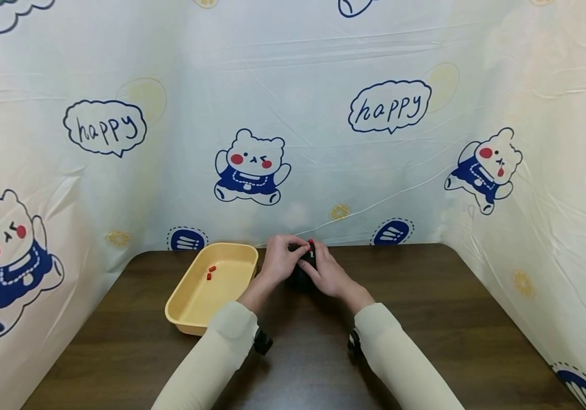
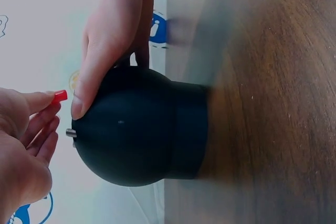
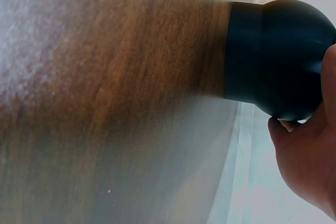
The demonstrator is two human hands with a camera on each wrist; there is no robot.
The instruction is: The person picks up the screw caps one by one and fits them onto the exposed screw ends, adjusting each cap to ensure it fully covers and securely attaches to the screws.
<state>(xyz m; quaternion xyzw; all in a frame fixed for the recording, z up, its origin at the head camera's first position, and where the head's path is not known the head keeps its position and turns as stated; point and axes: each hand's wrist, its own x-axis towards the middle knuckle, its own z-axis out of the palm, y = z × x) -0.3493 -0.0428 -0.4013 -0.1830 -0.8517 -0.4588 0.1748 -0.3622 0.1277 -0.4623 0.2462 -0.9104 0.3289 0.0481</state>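
Note:
A black, round-bodied object (image 2: 131,129) on a narrower straight base stands upright on the table, with a short metal pin (image 2: 71,132) sticking out of its top. My left hand (image 1: 281,259) pinches a small red cylindrical piece (image 2: 61,96) between thumb and fingertips, just off the top near the pin. My right hand (image 1: 330,274) grips the side of the black object, its thumb lying along the upper curve in the left wrist view. From the right wrist view, the fingers of the right hand (image 3: 310,156) wrap behind the round part.
Left of the hands, a yellow tray (image 1: 185,296) holds two small red pieces (image 1: 210,272). The brown wooden table (image 1: 426,319) reaches back to a patterned curtain (image 1: 313,171), close behind the black object.

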